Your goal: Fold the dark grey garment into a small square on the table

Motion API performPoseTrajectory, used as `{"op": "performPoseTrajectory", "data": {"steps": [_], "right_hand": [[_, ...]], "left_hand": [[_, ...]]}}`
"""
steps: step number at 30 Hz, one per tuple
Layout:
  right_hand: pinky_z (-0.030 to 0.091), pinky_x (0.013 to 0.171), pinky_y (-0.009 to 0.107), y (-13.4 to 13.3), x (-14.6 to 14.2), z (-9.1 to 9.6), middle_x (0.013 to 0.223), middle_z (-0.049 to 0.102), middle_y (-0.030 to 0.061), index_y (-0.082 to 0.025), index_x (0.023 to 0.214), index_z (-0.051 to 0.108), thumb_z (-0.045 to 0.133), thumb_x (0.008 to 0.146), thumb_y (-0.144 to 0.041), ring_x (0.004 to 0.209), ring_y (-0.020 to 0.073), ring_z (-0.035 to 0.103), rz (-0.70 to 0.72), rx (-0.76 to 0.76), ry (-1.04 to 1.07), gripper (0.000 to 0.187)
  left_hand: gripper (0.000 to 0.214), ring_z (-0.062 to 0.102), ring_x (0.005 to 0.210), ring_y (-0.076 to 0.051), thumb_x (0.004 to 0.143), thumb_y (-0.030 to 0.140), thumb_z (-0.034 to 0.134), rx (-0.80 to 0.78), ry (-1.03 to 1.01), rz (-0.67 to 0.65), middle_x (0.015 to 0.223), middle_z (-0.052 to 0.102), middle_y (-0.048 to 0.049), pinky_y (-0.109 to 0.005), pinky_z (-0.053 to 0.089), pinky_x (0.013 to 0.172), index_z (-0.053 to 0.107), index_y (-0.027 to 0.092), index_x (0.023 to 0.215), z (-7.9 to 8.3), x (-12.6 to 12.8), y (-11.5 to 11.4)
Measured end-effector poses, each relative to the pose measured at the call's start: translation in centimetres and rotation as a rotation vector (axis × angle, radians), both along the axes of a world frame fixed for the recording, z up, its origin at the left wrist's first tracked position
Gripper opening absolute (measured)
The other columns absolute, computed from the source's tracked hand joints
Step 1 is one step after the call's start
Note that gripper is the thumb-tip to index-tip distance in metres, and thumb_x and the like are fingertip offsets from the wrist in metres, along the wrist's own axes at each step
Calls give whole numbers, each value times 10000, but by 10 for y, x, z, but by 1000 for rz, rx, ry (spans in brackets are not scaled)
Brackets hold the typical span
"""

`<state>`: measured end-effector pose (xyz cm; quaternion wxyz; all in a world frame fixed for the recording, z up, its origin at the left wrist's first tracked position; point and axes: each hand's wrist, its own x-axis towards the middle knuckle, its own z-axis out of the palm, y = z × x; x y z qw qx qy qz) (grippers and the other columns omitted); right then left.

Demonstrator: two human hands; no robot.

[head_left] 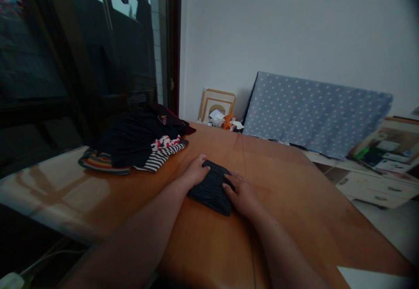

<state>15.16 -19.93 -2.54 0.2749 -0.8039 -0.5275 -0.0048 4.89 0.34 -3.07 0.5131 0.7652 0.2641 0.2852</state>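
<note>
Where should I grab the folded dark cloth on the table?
Take the folded dark cloth by two opposite edges, from above, where the left hand and right hand rest: it lies flat, so holding both sides should probably keep its folds together.

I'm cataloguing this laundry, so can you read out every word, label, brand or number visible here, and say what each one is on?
No words, brands or numbers can be read.
Small tag on the pile of dark clothes: too small and blurred to read.
Printed sheets at the far right: too blurred to read.
Dark folded garment under the left hand and right hand: no lettering shows.
</note>
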Motion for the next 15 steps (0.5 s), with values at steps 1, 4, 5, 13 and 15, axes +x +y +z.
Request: {"op": "performPoseTrajectory", "data": {"steps": [1,4,5,13,15], "right_hand": [[253,1212,532,0,-2,0,1518,508,118,-218,1428,581,462,985,-452,1455,303,394,9,-42,5,515],[256,1207,526,-1,-5,1,1544,477,114,-226,1463,543,463,984,-444,1477,300,360,17,-76,19,532],[270,1201,512,-1,-5,2,1550,468,118,-219,1456,549,475,978,-442,1475,298,363,16,-61,17,533],[461,682,319,-12,4,23,830,718,102,-195,872,681,471,954,-534,778,221,665,-274,-81,173,407],[394,577,285,-16,4,23,706,674,71,-201,740,627,477,942,-579,642,181,610,-228,-174,259,454]], "left_hand": [[398,680,1060,-199,829,103,650,46,28,19,1161,712,-89,-323,522,938,577,202,1207,-1,0,0],[489,634,1179,-226,826,118,649,230,101,59,1285,663,-131,-358,482,1025,551,187,1300,1,-3,1],[530,602,1234,-242,821,132,654,315,124,60,1340,631,-145,-377,457,1063,540,182,1336,2,-5,1],[506,446,1414,-214,916,206,473,699,280,-198,1511,522,-88,-368,316,1201,551,203,1416,2,-12,7],[457,520,1337,-223,931,235,443,727,343,-234,1420,602,-83,-374,369,1157,600,208,1359,3,-12,7]]}}
